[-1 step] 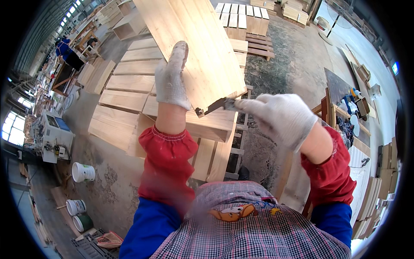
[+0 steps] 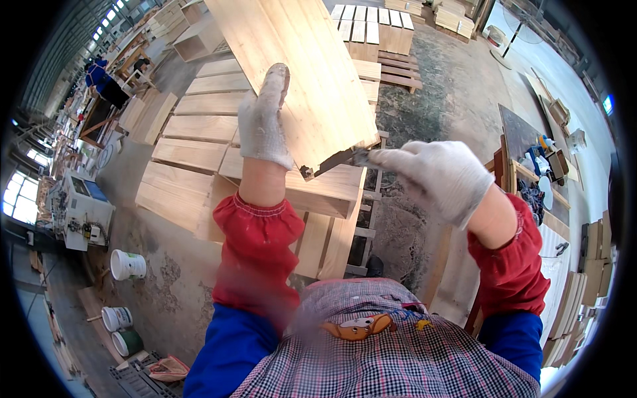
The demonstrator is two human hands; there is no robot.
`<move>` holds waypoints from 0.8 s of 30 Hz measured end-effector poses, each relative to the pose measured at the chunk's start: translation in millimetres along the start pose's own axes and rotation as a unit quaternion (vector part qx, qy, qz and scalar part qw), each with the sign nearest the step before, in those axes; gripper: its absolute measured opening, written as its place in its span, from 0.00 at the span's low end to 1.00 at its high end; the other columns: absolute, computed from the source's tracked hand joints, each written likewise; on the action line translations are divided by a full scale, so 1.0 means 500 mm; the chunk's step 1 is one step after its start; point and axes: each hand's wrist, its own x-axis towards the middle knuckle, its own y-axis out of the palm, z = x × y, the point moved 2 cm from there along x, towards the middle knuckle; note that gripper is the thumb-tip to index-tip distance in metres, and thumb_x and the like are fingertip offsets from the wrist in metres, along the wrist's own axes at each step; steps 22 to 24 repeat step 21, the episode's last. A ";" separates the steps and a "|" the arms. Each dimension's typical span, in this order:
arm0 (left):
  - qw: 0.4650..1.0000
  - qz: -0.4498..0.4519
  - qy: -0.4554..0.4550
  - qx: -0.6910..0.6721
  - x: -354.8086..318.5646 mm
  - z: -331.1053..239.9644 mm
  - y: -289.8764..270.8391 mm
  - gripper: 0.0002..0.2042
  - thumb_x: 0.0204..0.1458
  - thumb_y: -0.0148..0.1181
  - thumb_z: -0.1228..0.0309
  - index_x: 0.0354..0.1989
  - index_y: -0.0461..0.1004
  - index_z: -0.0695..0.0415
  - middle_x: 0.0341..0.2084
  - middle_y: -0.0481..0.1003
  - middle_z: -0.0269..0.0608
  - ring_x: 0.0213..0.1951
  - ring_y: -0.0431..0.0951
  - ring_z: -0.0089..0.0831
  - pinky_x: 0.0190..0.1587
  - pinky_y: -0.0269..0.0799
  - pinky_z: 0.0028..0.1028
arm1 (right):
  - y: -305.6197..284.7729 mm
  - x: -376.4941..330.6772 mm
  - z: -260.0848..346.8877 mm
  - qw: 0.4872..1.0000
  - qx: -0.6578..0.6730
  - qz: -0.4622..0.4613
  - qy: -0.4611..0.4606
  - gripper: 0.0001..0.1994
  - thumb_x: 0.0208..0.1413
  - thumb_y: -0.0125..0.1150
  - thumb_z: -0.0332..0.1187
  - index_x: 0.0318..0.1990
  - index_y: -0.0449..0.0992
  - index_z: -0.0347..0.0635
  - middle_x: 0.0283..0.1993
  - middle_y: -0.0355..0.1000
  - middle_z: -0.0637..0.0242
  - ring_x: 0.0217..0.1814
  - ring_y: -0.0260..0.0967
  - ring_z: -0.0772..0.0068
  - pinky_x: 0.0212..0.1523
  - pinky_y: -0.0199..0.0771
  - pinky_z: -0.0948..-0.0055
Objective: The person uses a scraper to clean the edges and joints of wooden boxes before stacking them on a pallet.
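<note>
A pale wooden panel (image 2: 305, 73) is held up at a slant in front of me. My left hand (image 2: 262, 126), in a white glove, grips its left edge, the thumb lying on the broad face and the other fingers hidden behind. At the lower edge of the panel runs a dark strip or recess (image 2: 332, 162). My gloved right hand (image 2: 444, 179) is closed on a small dark-grey pad (image 2: 361, 157), pressed to that edge near the right corner. What the pad is made of is too blurred to tell.
Below the panel, wooden boxes (image 2: 192, 152) stand in rows on a pallet. A dark-topped table (image 2: 524, 132) with tools is on the right. White buckets (image 2: 127, 265) and a grey machine (image 2: 83, 209) stand left. A person in blue (image 2: 99, 78) works far left.
My right hand has shifted slightly to the right with the grey pad, along the panel's lower edge. The left hand and the panel look unmoved.
</note>
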 end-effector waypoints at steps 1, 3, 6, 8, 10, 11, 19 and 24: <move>1.000 0.003 -0.006 -0.005 0.000 0.000 0.001 0.25 0.55 0.56 0.61 0.53 0.64 0.71 0.43 0.74 0.47 0.39 0.79 0.33 0.39 0.78 0.30 | -0.002 -0.012 -0.018 1.000 -0.014 -0.004 0.007 0.19 0.50 0.51 0.25 0.52 0.69 0.46 0.31 0.74 0.59 0.32 0.75 0.56 0.32 0.76 0.63; 1.000 0.005 -0.005 0.000 0.000 0.001 0.001 0.25 0.55 0.56 0.61 0.53 0.64 0.71 0.43 0.74 0.47 0.39 0.79 0.33 0.39 0.78 0.30 | -0.003 -0.036 -0.043 0.999 -0.016 -0.038 0.022 0.22 0.50 0.51 0.25 0.55 0.68 0.46 0.31 0.74 0.59 0.32 0.74 0.58 0.33 0.76 0.64; 1.000 -0.001 0.007 -0.012 -0.010 -0.007 0.005 0.24 0.56 0.55 0.62 0.53 0.65 0.71 0.42 0.75 0.46 0.39 0.79 0.33 0.40 0.78 0.29 | 0.005 -0.057 -0.030 0.995 0.045 -0.075 0.038 0.23 0.50 0.51 0.24 0.57 0.67 0.46 0.29 0.72 0.62 0.29 0.72 0.62 0.29 0.75 0.68; 1.000 -0.001 0.011 -0.018 -0.010 -0.002 0.005 0.23 0.56 0.55 0.63 0.52 0.66 0.71 0.42 0.75 0.46 0.39 0.79 0.32 0.41 0.78 0.29 | 0.027 -0.060 0.023 0.988 0.138 -0.063 0.030 0.23 0.51 0.52 0.24 0.57 0.67 0.42 0.30 0.73 0.59 0.28 0.73 0.62 0.28 0.76 0.69; 1.000 0.004 0.013 -0.013 0.000 0.005 -0.003 0.22 0.57 0.55 0.64 0.52 0.66 0.71 0.42 0.75 0.46 0.39 0.79 0.31 0.41 0.78 0.28 | 0.059 -0.053 0.082 0.977 0.204 -0.058 0.031 0.22 0.51 0.53 0.24 0.56 0.68 0.38 0.32 0.74 0.57 0.28 0.74 0.60 0.29 0.78 0.67; 1.000 0.000 0.011 -0.015 -0.001 0.004 0.001 0.22 0.56 0.55 0.64 0.51 0.67 0.71 0.42 0.75 0.46 0.39 0.79 0.31 0.41 0.78 0.28 | 0.082 -0.049 0.103 0.973 0.218 -0.078 0.024 0.22 0.51 0.53 0.24 0.56 0.67 0.37 0.31 0.73 0.57 0.27 0.74 0.60 0.28 0.78 0.67; 1.000 -0.007 0.013 -0.010 0.004 0.010 -0.007 0.21 0.56 0.57 0.64 0.49 0.69 0.71 0.42 0.75 0.45 0.41 0.79 0.30 0.41 0.78 0.26 | 0.124 -0.006 0.167 0.955 0.254 -0.143 0.058 0.25 0.52 0.55 0.26 0.60 0.65 0.42 0.30 0.70 0.56 0.28 0.72 0.54 0.28 0.74 0.64; 1.000 -0.005 0.029 0.001 0.007 0.014 -0.011 0.23 0.55 0.58 0.64 0.52 0.67 0.70 0.42 0.76 0.44 0.41 0.79 0.30 0.42 0.77 0.26 | 0.127 -0.007 0.168 0.962 0.239 -0.119 0.064 0.26 0.52 0.55 0.26 0.61 0.63 0.42 0.32 0.70 0.56 0.28 0.72 0.55 0.28 0.74 0.64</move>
